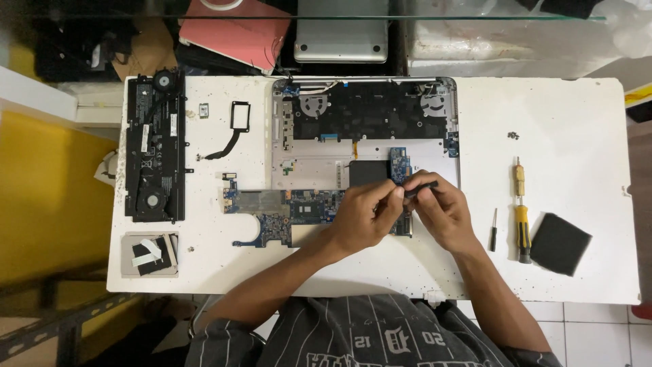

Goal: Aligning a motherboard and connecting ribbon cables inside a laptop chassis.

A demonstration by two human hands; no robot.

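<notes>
White table holds the open laptop shell. Your left hand and right hand pinch a small black part over the blue board; drop it and it could get lost.

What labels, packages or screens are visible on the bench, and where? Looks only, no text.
Battery pack: far left of the white table, long black slab with small white labels along it.
Small module: lower left corner, grey square plate with white label strips over black.
Red flat package or folder: beyond the table's far edge, left of centre.
Screens: none visible; only an opened laptop chassis and a closed silver laptop behind it.
</notes>
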